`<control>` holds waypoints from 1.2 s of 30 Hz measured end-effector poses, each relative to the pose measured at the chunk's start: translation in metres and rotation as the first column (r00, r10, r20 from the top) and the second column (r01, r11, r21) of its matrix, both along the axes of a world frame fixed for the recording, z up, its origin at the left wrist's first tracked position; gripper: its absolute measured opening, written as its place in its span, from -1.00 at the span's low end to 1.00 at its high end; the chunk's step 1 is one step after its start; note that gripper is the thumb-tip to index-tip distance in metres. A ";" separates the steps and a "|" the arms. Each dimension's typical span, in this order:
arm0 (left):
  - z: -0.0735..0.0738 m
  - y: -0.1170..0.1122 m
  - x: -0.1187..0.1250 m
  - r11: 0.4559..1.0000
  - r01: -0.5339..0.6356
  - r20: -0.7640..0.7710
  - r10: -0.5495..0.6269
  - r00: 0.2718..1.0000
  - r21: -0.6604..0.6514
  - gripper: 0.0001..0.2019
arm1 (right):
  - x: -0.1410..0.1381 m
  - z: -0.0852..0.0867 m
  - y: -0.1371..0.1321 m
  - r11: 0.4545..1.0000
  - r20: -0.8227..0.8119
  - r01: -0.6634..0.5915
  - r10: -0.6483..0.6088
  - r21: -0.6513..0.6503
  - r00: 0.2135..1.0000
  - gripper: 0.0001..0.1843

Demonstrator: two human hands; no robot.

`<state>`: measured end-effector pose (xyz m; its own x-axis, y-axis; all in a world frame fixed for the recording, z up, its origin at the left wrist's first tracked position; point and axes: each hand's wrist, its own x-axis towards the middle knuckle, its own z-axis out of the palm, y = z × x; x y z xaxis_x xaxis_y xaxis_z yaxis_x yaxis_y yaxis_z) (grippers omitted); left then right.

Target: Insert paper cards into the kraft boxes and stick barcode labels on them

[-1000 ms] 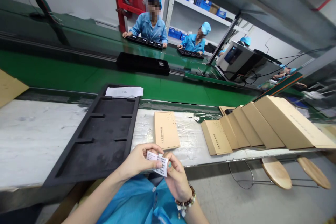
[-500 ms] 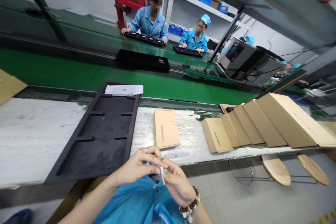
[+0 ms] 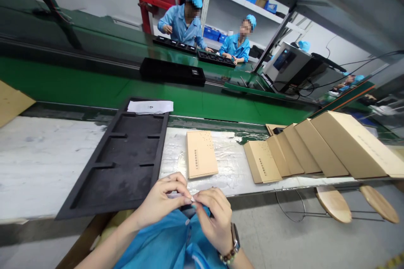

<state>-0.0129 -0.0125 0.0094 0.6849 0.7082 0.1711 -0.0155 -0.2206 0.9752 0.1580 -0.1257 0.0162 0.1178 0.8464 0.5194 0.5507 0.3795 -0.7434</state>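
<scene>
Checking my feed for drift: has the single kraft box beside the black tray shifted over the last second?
No. The box lies at the same spot beside the tray on the taped bench; only the camera shifted slightly.

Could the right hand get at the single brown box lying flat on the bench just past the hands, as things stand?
Probably yes. The brown box lies alone just beyond the right hand, nothing between them. But both hands pinch a small label, so the right hand isn't free.
</scene>
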 end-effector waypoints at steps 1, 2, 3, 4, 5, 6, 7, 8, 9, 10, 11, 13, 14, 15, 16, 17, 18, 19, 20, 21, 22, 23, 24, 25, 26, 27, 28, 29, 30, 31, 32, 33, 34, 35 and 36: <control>-0.001 -0.001 0.001 1.000 -0.017 0.007 0.017 1.000 0.010 -0.97 | -0.001 -0.001 0.001 0.999 0.017 0.032 -0.033 0.031 0.999 -0.69; -0.002 -0.003 0.002 0.999 -0.035 0.017 0.035 0.999 0.018 -0.97 | -0.002 -0.003 0.002 0.997 0.018 0.057 -0.058 0.055 0.998 -0.66; -0.003 -0.006 0.003 0.998 -0.054 0.029 0.053 0.998 0.026 -0.97 | -0.004 -0.005 0.003 0.994 0.012 0.076 -0.077 0.081 0.997 -0.65; -0.004 -0.008 0.003 0.997 -0.072 0.041 0.070 0.997 0.037 -0.96 | -0.004 -0.007 0.003 0.991 0.005 0.089 -0.090 0.104 0.996 -0.63; -0.004 -0.010 0.004 0.995 -0.090 0.052 0.088 0.995 0.053 -0.95 | -0.005 -0.010 0.003 0.987 0.002 0.100 -0.101 0.127 0.995 -0.61; -0.005 -0.013 0.004 0.991 -0.109 0.061 0.105 0.993 0.074 -0.94 | -0.005 -0.012 0.003 0.983 0.008 0.109 -0.112 0.146 0.994 -0.60; -0.006 -0.015 0.005 0.986 -0.130 0.065 0.124 0.990 0.100 -0.93 | -0.006 -0.014 0.003 0.980 0.023 0.120 -0.125 0.158 0.992 -0.60; -0.006 -0.017 0.005 0.980 -0.153 0.068 0.146 0.987 0.127 -0.91 | -0.006 -0.015 0.003 0.978 0.046 0.129 -0.138 0.163 0.989 -0.60; -0.006 -0.018 0.005 0.973 -0.174 0.068 0.165 0.984 0.150 -0.90 | -0.006 -0.015 0.002 0.976 0.069 0.139 -0.152 0.166 0.986 -0.61; -0.006 -0.019 0.005 0.967 -0.192 0.068 0.183 0.981 0.169 -0.90 | -0.006 -0.016 0.002 0.975 0.089 0.142 -0.159 0.168 0.983 -0.61; -0.006 -0.020 0.005 0.961 -0.206 0.069 0.196 0.978 0.182 -0.89 | -0.006 -0.016 0.002 0.975 0.091 0.145 -0.161 0.167 0.983 -0.62; -0.005 -0.022 0.004 0.953 -0.220 0.080 0.207 0.975 0.207 -0.88 | -0.006 -0.016 0.002 0.979 0.050 0.149 -0.158 0.142 0.986 -0.62; -0.004 -0.023 0.004 0.950 -0.224 0.086 0.210 0.974 0.216 -0.88 | -0.006 -0.016 0.001 0.980 0.027 0.151 -0.156 0.128 0.987 -0.61; -0.004 -0.024 0.004 0.948 -0.230 0.089 0.215 0.973 0.222 -0.87 | -0.006 -0.017 0.001 0.981 0.017 0.153 -0.156 0.120 0.988 -0.59; -0.003 -0.026 0.005 0.946 -0.237 0.087 0.223 0.971 0.221 -0.87 | -0.006 -0.018 0.001 0.980 0.028 0.157 -0.162 0.120 0.986 -0.56; -0.003 -0.027 0.005 0.946 -0.247 0.083 0.235 0.968 0.208 -0.88 | -0.006 -0.020 0.000 0.977 0.058 0.166 -0.175 0.136 0.983 -0.52; -0.002 -0.029 0.007 0.947 -0.262 0.076 0.252 0.965 0.184 -0.89 | -0.006 -0.023 -0.001 0.971 0.096 0.175 -0.192 0.163 0.977 -0.48; -0.002 -0.031 0.008 0.948 -0.279 0.069 0.271 0.960 0.152 -0.91 | -0.006 -0.027 -0.001 0.963 0.127 0.189 -0.216 0.193 0.968 -0.44; -0.002 -0.033 0.010 0.948 -0.296 0.066 0.290 0.955 0.117 -0.93 | -0.007 -0.030 -0.001 0.953 0.149 0.208 -0.244 0.221 0.958 -0.42; -0.002 -0.035 0.012 0.946 -0.314 0.070 0.309 0.948 0.084 -0.94 | -0.007 -0.034 -0.002 0.942 0.161 0.228 -0.272 0.248 0.949 -0.40; -0.003 -0.037 0.014 0.942 -0.331 0.078 0.326 0.942 0.052 -0.95 | -0.007 -0.038 -0.002 0.931 0.161 0.245 -0.295 0.269 0.942 -0.39; -0.004 -0.040 0.016 0.939 -0.342 0.087 0.339 0.937 0.021 -0.96 | -0.008 -0.042 -0.002 0.924 0.152 0.259 -0.310 0.283 0.939 -0.39; -0.005 -0.042 0.018 0.937 -0.348 0.097 0.347 0.933 -0.010 -0.97 | -0.008 -0.044 -0.002 0.918 0.137 0.268 -0.317 0.292 0.938 -0.39; -0.007 -0.044 0.019 0.936 -0.349 0.105 0.352 0.930 -0.044 -0.98 | -0.008 -0.046 -0.002 0.914 0.119 0.274 -0.321 0.300 0.940 -0.39; -0.009 -0.046 0.020 0.934 -0.348 0.106 0.355 0.929 -0.080 -0.98 | -0.008 -0.047 -0.002 0.911 0.103 0.276 -0.320 0.308 0.942 -0.40; -0.011 -0.048 0.021 0.931 -0.343 0.102 0.356 0.929 -0.120 -0.97 | -0.008 -0.046 -0.001 0.910 0.091 0.272 -0.314 0.314 0.945 -0.40; -0.013 -0.049 0.020 0.928 -0.333 0.098 0.352 0.931 -0.168 -0.96 | -0.007 -0.045 -0.001 0.911 0.083 0.263 -0.303 0.317 0.949 -0.42; -0.015 -0.049 0.019 0.926 -0.305 0.104 0.334 0.937 -0.223 -0.89 | -0.007 -0.042 0.000 0.915 0.074 0.251 -0.287 0.315 0.955 -0.43; -0.017 -0.048 0.017 0.926 -0.247 0.129 0.292 0.948 -0.285 -0.77 | -0.006 -0.040 0.001 0.924 0.057 0.236 -0.265 0.300 0.963 -0.46; -0.018 -0.046 0.015 0.925 -0.153 0.175 0.224 0.959 -0.347 -0.63 | -0.004 -0.037 0.002 0.938 0.026 0.217 -0.232 0.271 0.972 -0.51; -0.019 -0.042 0.013 0.917 -0.032 0.233 0.135 0.963 -0.397 -0.54 | -0.003 -0.034 0.003 0.956 -0.020 0.185 -0.186 0.228 0.982 -0.57; -0.019 -0.038 0.012 0.901 0.087 0.288 0.043 0.957 -0.425 -0.51 | -0.002 -0.032 0.004 0.974 -0.081 0.143 -0.130 0.176 0.988 -0.64; -0.019 -0.034 0.011 0.886 0.170 0.322 -0.026 0.946 -0.430 -0.55 | -0.001 -0.030 0.004 0.988 -0.150 0.095 -0.076 0.122 0.986 -0.71; -0.018 -0.030 0.010 0.886 0.204 0.326 -0.065 0.943 -0.415 -0.63 | -0.001 -0.029 0.005 0.996 -0.216 0.045 -0.028 0.073 0.976 -0.78; -0.018 -0.026 0.011 0.903 0.185 0.304 -0.065 0.950 -0.387 -0.72 | -0.001 -0.028 0.005 1.000 -0.272 0.002 0.006 0.031 0.962 -0.83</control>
<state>-0.0024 -0.0385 -0.0084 0.7395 0.6680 0.0834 -0.2990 0.2149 0.9297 0.1573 -0.1207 -0.0122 0.2564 0.8307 0.4942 0.3290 0.4057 -0.8527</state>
